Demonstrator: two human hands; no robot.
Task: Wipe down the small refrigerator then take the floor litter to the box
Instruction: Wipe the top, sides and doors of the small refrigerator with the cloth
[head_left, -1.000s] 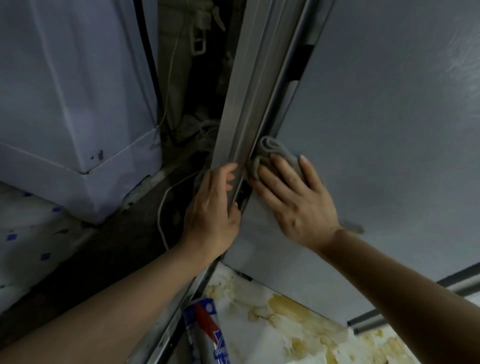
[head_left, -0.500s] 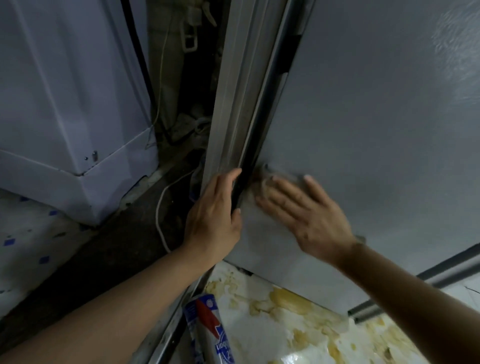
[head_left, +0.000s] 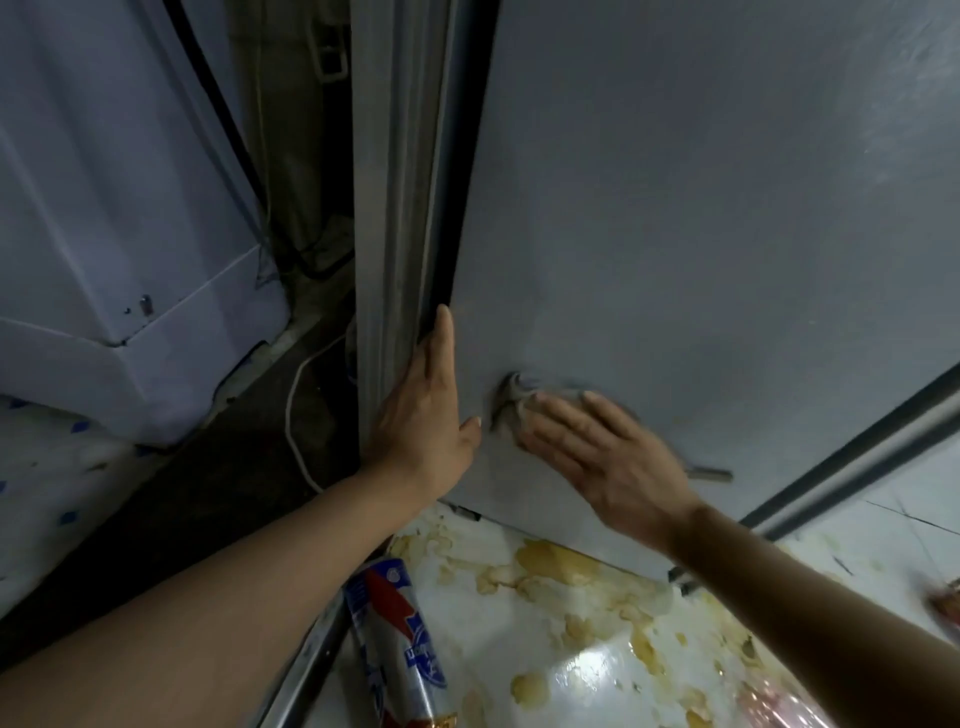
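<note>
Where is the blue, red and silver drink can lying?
In the head view, the blue, red and silver drink can lies bottom centre on the stained floor, below the left hand.

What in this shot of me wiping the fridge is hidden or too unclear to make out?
Head view only:
- Cloth: motion-blurred, mostly under the right hand.
- Can on the floor: bottom cut off by the frame edge, label unreadable.
- Litter at the right edge: cut off, blurred.
- Box: not in view.

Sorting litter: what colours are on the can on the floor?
The can is silver with a red stripe and blue print, seen in the head view.
</note>
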